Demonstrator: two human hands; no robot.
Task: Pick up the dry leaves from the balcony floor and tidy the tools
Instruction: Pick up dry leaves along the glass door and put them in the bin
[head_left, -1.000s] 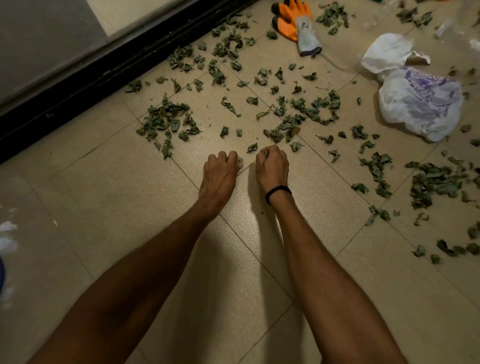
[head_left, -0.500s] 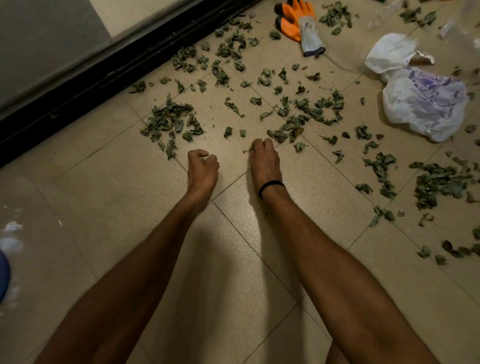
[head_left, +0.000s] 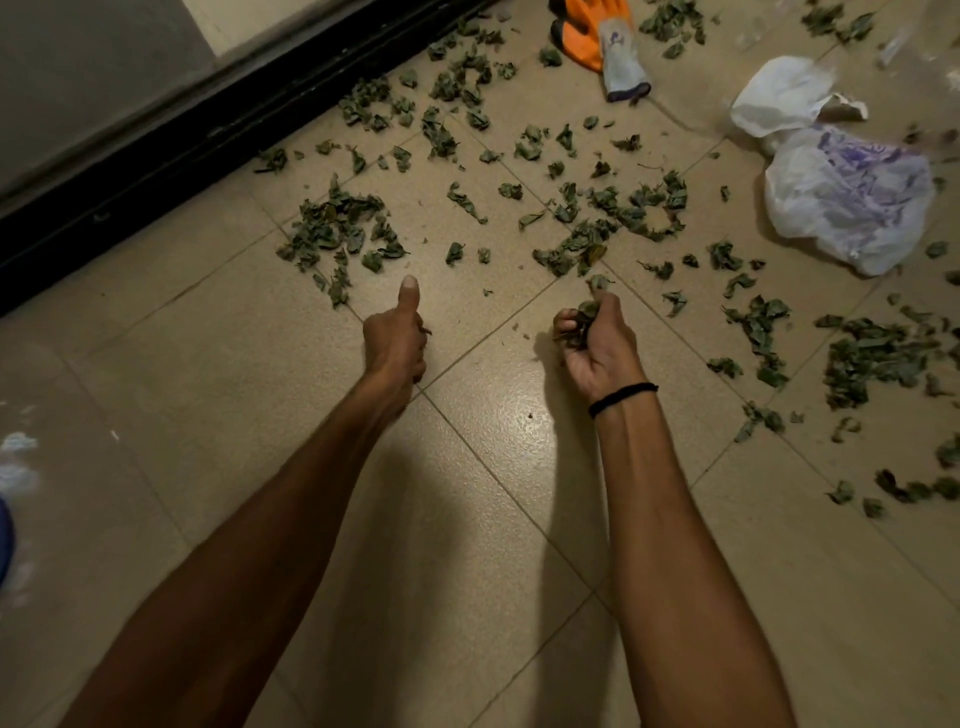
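Dry green leaves (head_left: 337, 234) lie scattered over the beige tiled floor, thickest in the middle and at the right (head_left: 872, 358). My right hand (head_left: 597, 343) is turned palm up just above the floor, and its curled fingers hold a clump of leaves. My left hand (head_left: 395, 338) is a fist with the thumb up; a bit of leaf pokes from its fingers. An orange and grey work glove (head_left: 602, 41) lies at the top of the view.
A white plastic bag with purple print (head_left: 847, 202) lies crumpled at the right, with a white scrap (head_left: 779, 93) behind it. A black door track (head_left: 182, 150) runs along the left. Something blue (head_left: 4, 540) shows at the left edge.
Both hands have lifted off the floor and drawn apart. The right hand has turned palm up with leaves in it, and the left has rolled thumb up.
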